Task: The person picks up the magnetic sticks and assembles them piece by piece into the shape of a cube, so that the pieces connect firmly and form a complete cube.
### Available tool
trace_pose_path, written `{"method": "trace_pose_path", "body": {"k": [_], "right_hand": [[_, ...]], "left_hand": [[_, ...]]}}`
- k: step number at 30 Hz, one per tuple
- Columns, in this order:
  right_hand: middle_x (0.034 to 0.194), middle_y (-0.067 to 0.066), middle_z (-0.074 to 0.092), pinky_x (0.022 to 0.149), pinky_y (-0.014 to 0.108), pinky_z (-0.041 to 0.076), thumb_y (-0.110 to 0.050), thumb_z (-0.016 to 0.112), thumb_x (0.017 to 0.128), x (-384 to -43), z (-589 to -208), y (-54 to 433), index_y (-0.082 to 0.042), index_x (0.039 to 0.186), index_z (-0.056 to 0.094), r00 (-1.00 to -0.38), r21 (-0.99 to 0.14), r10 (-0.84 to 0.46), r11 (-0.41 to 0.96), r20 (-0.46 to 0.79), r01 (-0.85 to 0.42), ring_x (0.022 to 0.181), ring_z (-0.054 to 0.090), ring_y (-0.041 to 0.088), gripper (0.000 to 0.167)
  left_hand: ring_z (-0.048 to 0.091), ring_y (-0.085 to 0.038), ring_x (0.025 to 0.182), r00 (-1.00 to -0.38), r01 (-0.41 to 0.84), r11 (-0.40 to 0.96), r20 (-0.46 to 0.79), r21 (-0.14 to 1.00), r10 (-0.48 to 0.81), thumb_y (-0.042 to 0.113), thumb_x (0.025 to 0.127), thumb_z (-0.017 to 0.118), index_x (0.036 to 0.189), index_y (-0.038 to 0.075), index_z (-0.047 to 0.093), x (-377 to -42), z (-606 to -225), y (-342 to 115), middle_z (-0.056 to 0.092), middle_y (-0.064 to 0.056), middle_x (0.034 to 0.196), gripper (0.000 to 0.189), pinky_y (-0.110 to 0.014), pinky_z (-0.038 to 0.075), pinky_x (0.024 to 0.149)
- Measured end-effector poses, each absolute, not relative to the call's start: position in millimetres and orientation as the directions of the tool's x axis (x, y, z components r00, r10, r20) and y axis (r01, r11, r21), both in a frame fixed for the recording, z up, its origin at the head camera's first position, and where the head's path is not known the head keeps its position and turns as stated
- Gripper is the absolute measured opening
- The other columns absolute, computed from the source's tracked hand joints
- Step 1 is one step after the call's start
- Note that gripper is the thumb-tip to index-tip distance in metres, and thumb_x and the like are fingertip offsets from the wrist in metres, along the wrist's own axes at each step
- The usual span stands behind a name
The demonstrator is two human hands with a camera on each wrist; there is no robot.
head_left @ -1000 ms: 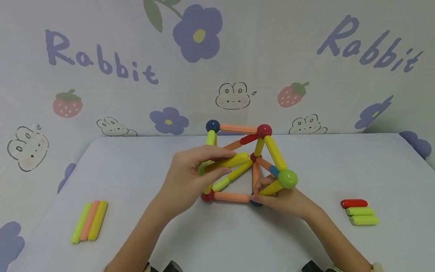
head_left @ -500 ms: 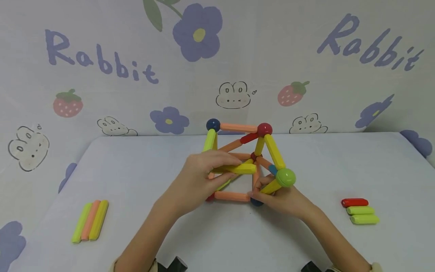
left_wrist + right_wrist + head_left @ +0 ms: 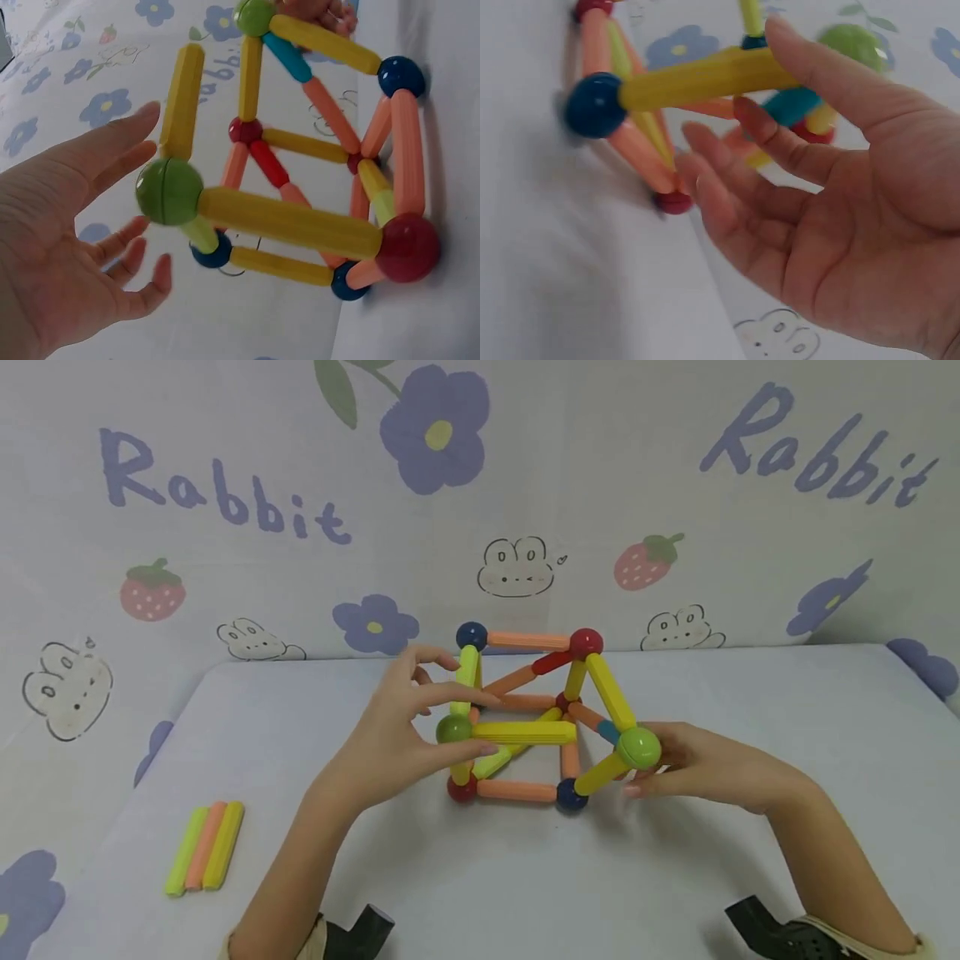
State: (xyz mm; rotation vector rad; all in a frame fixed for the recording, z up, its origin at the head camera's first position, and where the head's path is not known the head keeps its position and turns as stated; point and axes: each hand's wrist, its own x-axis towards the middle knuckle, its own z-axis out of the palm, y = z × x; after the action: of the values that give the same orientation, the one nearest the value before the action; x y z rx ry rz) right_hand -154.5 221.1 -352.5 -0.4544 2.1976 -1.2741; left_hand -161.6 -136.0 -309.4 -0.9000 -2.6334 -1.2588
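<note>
A frame of coloured sticks and balls point(image 3: 522, 791) stands on the table. From its left green ball point(image 3: 453, 728) a yellow stick point(image 3: 522, 732) juts out toward the right, its far end free. Spread around that ball and stick is my left hand point(image 3: 390, 727); the left wrist view shows the fingers apart from the green ball point(image 3: 169, 191). My right hand point(image 3: 697, 768) is at the right green ball point(image 3: 637, 748), fingers loosely bent. In the right wrist view its thumb point(image 3: 802, 56) lies along the end of a yellow stick point(image 3: 705, 79) rising from the blue ball point(image 3: 596, 105).
Three loose sticks, yellow-green, orange and yellow point(image 3: 204, 847), lie side by side on the table point(image 3: 480, 893) at the left. A printed cloth point(image 3: 247, 560) with flowers and rabbits hangs behind.
My left hand has let go of the yellow stick, which now extends from the left green ball. My right hand has left the lower blue ball's stick and moved rightward to the right green ball.
</note>
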Motion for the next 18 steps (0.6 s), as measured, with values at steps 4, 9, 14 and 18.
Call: {"method": "trace_pose_path", "body": {"k": [4, 9, 14, 18], "right_hand": [[0.117, 0.013, 0.073, 0.087, 0.037, 0.057, -0.014, 0.069, 0.103, -153.8, -343.2, 238.4, -0.004, 0.129, 0.054, -0.793, -0.908, -0.551, 0.419, -0.261, 0.008, 0.104, 0.067, 0.025, 0.031], [0.103, 0.009, 0.077, 0.084, 0.032, 0.059, -0.006, 0.067, 0.103, -149.6, -338.4, 239.4, -0.018, 0.126, 0.053, -0.838, -0.934, -0.519, 0.355, -0.168, -0.032, 0.092, 0.07, 0.027, 0.029], [0.098, 0.008, 0.077, 0.082, 0.032, 0.059, -0.006, 0.071, 0.1, -145.9, -337.8, 223.8, -0.021, 0.126, 0.057, -0.884, -0.947, -0.45, 0.322, -0.13, -0.025, 0.087, 0.07, 0.029, 0.033], [0.095, 0.011, 0.075, 0.081, 0.031, 0.06, -0.006, 0.072, 0.1, -143.7, -335.8, 212.7, -0.02, 0.126, 0.059, -0.896, -0.949, -0.434, 0.313, -0.099, -0.047, 0.083, 0.069, 0.029, 0.032]], "left_hand": [[0.052, -0.028, 0.131, -0.856, 0.45, 0.496, 0.2, 0.742, 0.477, 0.022, 0.084, 0.092, 0.119, 0.02, 0.081, -166.2, -305.1, -148.7, 0.044, -0.009, 0.152, 0.037, -0.045, 0.06, 0.096], [0.064, -0.031, 0.131, -0.858, 0.33, 0.471, 0.052, 0.819, 0.511, 0.02, 0.09, 0.086, 0.124, 0.018, 0.079, -170.6, -304.3, -158.4, 0.049, -0.011, 0.16, 0.035, -0.046, 0.061, 0.097], [0.075, -0.029, 0.113, -0.838, 0.294, 0.453, -0.002, 0.842, 0.546, 0.021, 0.096, 0.08, 0.124, 0.019, 0.078, -170.5, -306.1, -156.5, 0.069, -0.004, 0.139, 0.029, -0.049, 0.06, 0.099], [0.073, -0.026, 0.115, -0.838, 0.298, 0.487, -0.019, 0.821, 0.546, 0.028, 0.099, 0.076, 0.128, 0.024, 0.077, -166.3, -305.3, -151.3, 0.072, 0.004, 0.131, 0.028, -0.049, 0.06, 0.097]]}}
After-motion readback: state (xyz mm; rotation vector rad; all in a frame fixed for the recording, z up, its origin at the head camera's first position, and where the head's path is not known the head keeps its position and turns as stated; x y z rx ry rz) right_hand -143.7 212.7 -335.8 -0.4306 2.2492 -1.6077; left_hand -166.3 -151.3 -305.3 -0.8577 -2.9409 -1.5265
